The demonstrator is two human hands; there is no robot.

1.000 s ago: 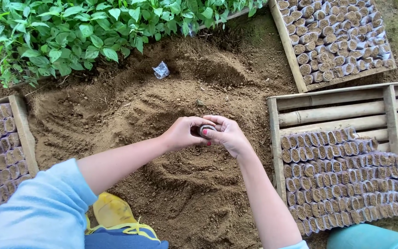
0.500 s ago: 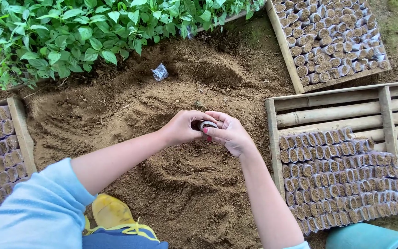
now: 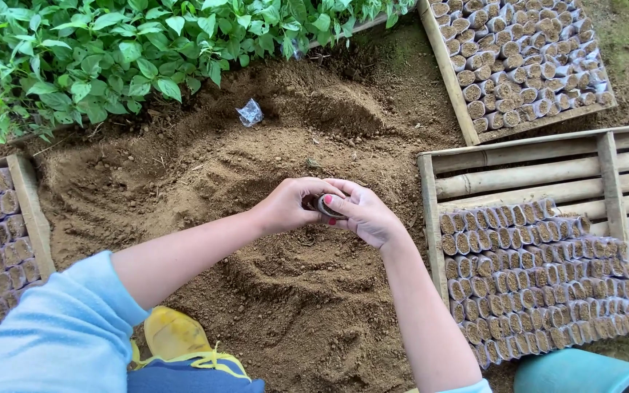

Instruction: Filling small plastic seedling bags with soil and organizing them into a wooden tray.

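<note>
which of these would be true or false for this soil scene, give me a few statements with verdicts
1. Both hands meet on a small soil-filled bag over the soil heap. True.
2. The wooden tray on the right is completely full. False: its upper part shows bare slats.
3. Leafy green plants grow along the top left. True.
4. The left hand rests flat on the soil. False: it is raised, fingers on the bag, touching the right hand.
</note>
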